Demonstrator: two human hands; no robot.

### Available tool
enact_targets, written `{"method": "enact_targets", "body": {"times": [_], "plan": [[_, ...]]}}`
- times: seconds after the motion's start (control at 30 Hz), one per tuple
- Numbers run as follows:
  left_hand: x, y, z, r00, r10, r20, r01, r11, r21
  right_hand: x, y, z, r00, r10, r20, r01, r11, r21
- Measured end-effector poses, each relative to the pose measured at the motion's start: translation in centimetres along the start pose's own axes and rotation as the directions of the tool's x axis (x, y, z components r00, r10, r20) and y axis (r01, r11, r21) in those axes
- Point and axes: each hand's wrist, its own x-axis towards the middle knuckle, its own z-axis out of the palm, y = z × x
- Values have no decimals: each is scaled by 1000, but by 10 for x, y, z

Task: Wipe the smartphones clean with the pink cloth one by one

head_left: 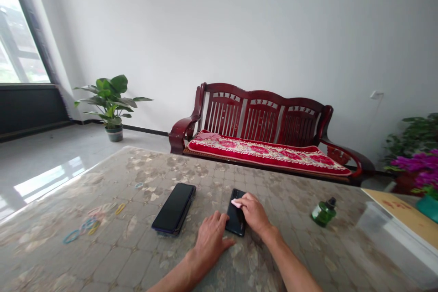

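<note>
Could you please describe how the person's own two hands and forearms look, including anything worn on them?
The left hand and the right hand are bare, without gloves. The left forearm and the right forearm are uncovered as far as they show; no sleeve, watch or bracelet is visible.

Right hand (253, 213) holding pink wad (235, 203) on dark phone (236, 224), left hand (211, 233) at its edge, green bottle (323, 214) farther right.
</note>
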Motion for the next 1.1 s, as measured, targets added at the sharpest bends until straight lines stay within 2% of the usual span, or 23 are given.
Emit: {"method": "enact_targets", "body": {"times": [0.13,0.2,0.43,0.53,0.7,0.77,0.83,1.03,1.1], "plan": [[2,0,3,990,136,-24,-138,988,-70,-8,5,-11,997,66,-25,-69,988,-135],[4,0,3,983,178,-37,-181,979,-94,-18,2,-15,998,56,1,-55,981,-184],[7,1,3,976,212,-45,-215,973,-86,-61,-26,-17,998,-18,65,32,974,-224],[8,2,4,975,221,-38,-223,973,-52,-55,-27,-16,998,-28,54,41,962,-271],[10,4,3,972,234,-29,-234,972,-13,-15,-15,-12,999,39,10,-33,936,-351],[10,5,1,970,240,-19,-241,971,-2,-7,-14,-10,999,52,6,-47,937,-347],[10,6,0,970,241,-14,-241,970,10,-10,-16,-10,999,36,20,-27,945,-325],[12,4,6,970,242,12,-242,969,46,-55,-31,-17,996,-46,78,63,972,-226],[14,4,8,969,246,20,-247,968,37,-61,-31,-19,996,-49,77,64,974,-215]]}}
